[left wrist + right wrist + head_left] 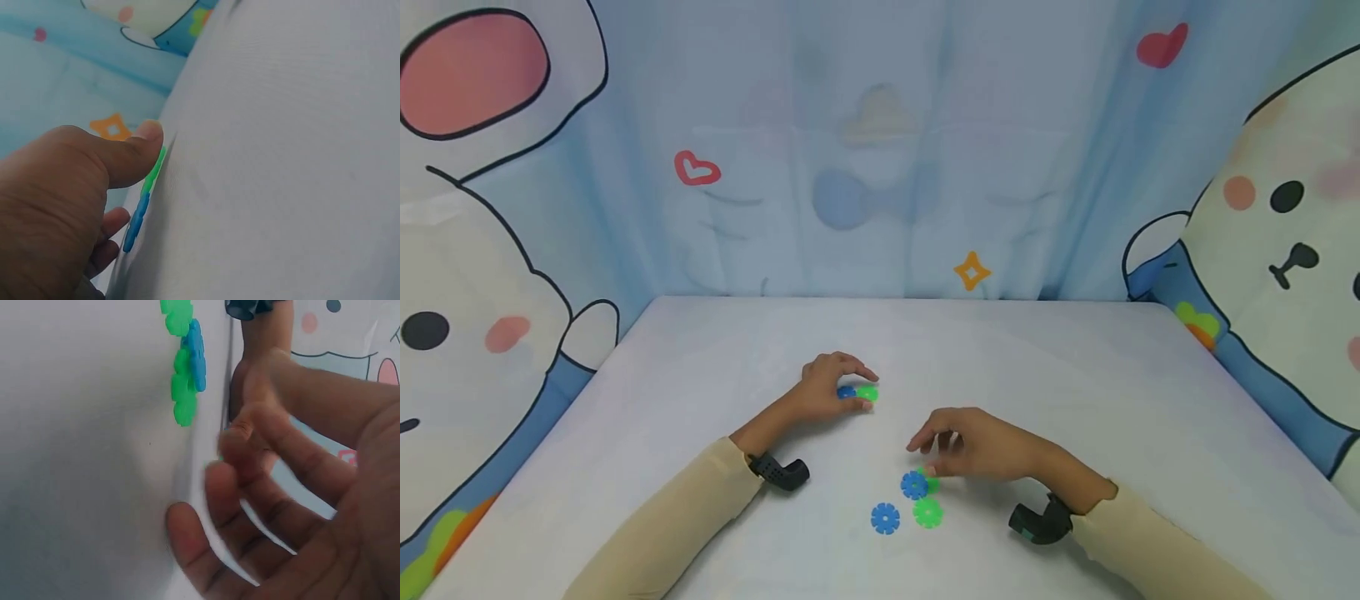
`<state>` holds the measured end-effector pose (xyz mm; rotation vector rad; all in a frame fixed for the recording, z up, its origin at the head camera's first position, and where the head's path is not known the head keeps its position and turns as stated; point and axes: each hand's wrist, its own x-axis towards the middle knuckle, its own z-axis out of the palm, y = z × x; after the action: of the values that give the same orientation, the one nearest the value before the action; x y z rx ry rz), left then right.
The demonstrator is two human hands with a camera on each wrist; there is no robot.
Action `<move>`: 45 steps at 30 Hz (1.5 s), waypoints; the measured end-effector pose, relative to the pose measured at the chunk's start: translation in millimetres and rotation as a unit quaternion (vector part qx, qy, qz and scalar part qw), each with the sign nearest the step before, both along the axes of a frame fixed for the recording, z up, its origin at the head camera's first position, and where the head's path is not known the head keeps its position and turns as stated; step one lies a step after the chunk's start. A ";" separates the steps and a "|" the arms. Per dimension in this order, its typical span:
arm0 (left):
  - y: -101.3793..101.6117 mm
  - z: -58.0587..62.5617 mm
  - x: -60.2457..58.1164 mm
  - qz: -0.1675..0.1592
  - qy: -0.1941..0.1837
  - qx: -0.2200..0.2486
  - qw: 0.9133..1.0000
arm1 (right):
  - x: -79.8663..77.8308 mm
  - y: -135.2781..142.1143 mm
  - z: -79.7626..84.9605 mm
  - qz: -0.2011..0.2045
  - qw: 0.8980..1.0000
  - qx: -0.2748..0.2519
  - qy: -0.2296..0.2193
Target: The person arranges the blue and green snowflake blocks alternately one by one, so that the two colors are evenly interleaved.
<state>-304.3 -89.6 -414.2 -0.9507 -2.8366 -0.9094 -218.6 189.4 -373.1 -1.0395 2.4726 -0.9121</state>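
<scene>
There are three flat blue notched discs (847,392) (910,490) (885,528), three flat green notched discs (868,392) (928,522) (934,485), two bare hands (827,390) (988,443), two beige sleeves (666,521) (1157,542), two black wrist-worn devices (781,475) (1042,525), one white-covered table (1037,358), and, on one light-blue cloth curtain (1000,83), two red hearts (679,166) (1162,47) and one orange four-pointed star (961,271).

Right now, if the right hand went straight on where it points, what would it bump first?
Probably the black band on the left wrist. But height is unclear: the thumb might brush the nearby blue disc sooner.

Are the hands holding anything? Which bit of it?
The right hand holds nothing. The left hand curves around a blue piece and a green piece; whether they're held, or where, I can't tell.
</scene>
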 end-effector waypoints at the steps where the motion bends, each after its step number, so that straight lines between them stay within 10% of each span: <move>1: -0.6 -0.7 1.0 0.001 -0.001 0.002 1.000 | 2.8 0.0 -1.2 0.002 1.000 0.009 -0.005; 45: -1.8 -10.0 0.4 0.037 0.004 -0.002 0.999 | 9.7 -8.3 -22.1 -0.001 0.999 0.025 0.045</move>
<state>-303.9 -91.4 -424.2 -0.8409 -2.8471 -0.8904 -208.9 181.1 -395.2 -1.0840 2.5552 -0.8155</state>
